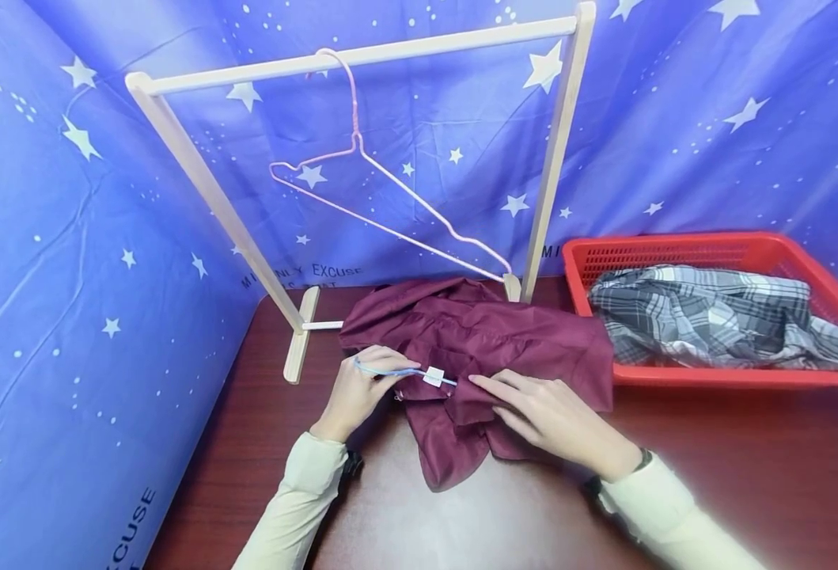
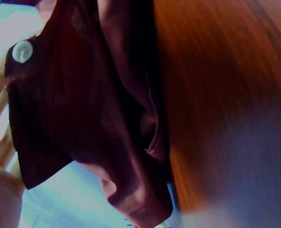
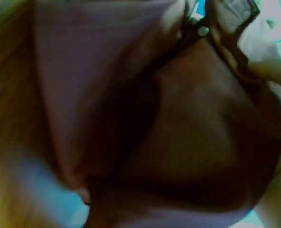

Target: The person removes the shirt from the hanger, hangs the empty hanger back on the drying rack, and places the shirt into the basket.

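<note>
A maroon shirt [image 1: 540, 332] lies bunched on the table between both hands. My left hand [image 1: 353, 400] pinches a light blue wire hanger [image 1: 390, 370] at the shirt's collar opening. Part of the hanger shows past a white label [image 1: 434, 376]; the rest is hidden in the cloth. With thumb and fingers, my right hand [image 1: 561, 419] grips the shirt's edge on the other side of the opening. A white button [image 2: 23, 52] stands out on the shirt in the left wrist view. Dark, blurred folds of shirt [image 3: 192, 123] fill the right wrist view.
Behind the shirt stands a wooden rack [image 1: 447, 49] with a pink hanger [image 1: 404, 236] on its bar. To the right, a red basket [image 1: 718, 376] holds a grey plaid garment [image 1: 703, 313]. Blue star-patterned curtains [image 1: 91, 261] enclose the table [image 1: 248, 483] at the left and back.
</note>
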Demonstrator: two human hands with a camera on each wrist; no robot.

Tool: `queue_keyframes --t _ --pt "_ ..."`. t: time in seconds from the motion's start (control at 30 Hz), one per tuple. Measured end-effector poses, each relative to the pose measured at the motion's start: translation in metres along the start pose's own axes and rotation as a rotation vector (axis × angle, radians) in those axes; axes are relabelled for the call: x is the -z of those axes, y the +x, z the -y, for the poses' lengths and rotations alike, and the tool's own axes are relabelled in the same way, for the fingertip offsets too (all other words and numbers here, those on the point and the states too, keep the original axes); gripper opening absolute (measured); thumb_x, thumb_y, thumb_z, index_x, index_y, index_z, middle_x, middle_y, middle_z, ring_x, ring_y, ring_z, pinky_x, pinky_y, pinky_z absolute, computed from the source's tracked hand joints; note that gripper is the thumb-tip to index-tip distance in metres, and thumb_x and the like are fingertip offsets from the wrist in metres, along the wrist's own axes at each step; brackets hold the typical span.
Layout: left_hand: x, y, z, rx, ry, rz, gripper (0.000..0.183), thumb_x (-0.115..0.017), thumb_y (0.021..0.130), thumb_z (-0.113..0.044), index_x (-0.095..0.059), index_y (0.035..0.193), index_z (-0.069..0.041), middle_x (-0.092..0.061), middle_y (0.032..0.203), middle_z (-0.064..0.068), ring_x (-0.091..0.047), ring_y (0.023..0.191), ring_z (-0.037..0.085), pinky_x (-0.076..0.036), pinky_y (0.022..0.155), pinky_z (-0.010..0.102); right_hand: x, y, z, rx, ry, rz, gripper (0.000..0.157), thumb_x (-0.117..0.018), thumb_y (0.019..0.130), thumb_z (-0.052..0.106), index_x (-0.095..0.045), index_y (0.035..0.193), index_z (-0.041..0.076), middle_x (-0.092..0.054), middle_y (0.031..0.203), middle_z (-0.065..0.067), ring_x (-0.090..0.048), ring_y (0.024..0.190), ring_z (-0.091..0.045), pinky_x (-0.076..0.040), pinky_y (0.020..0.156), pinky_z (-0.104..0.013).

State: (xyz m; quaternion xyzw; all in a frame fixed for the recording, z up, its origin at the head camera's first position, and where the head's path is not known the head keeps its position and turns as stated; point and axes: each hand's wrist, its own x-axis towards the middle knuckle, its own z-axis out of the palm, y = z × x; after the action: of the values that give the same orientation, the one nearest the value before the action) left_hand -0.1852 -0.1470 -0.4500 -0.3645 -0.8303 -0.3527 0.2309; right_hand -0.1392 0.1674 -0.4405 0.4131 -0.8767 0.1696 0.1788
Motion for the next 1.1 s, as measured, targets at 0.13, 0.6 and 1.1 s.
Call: queue_keyframes --t 0.13,0.6,1.1 --pt "-0.003 0.001 0.0 -0.028 0.088 -0.038 0.02 -0.076 0.082 -0.011 -0.079 0.1 -0.019 -0.074 0.094 -0.004 -0.068 0.092 0.014 -0.054 0.077 0.031 0.002 0.01 0.006 -0.023 0.012 -0.036 0.057 -0.071 0.088 0.03 -0.055 0.142 0.021 -0.059 0.123 0.0 -0.061 0.102 -0.013 -0.057 0.076 -0.036" --pt "-0.007 -0.001 -0.001 -0.071 0.176 -0.076 0.017 -0.071 0.087 -0.017 -0.079 0.101 -0.021 -0.074 0.092 -0.006 -0.07 0.09 0.013 -0.054 0.07 0.028 -0.01 0.03 0.021 -0.091 0.095 -0.075 0.035 -0.069 0.092 0.027 -0.064 0.124 0.015 -0.062 0.12 0.002 -0.058 0.116 -0.014 -0.054 0.091 -0.037" --pt "0.005 0.001 0.012 -0.067 0.175 -0.193 0.011 -0.074 0.083 -0.011 -0.078 0.093 -0.014 -0.074 0.087 -0.002 -0.07 0.08 0.016 -0.054 0.067 0.032 -0.003 0.022 0.016 -0.1 0.121 -0.154 0.024 -0.068 0.092 0.021 -0.064 0.115 0.015 -0.063 0.113 0.001 -0.06 0.109 -0.014 -0.053 0.091 -0.037"
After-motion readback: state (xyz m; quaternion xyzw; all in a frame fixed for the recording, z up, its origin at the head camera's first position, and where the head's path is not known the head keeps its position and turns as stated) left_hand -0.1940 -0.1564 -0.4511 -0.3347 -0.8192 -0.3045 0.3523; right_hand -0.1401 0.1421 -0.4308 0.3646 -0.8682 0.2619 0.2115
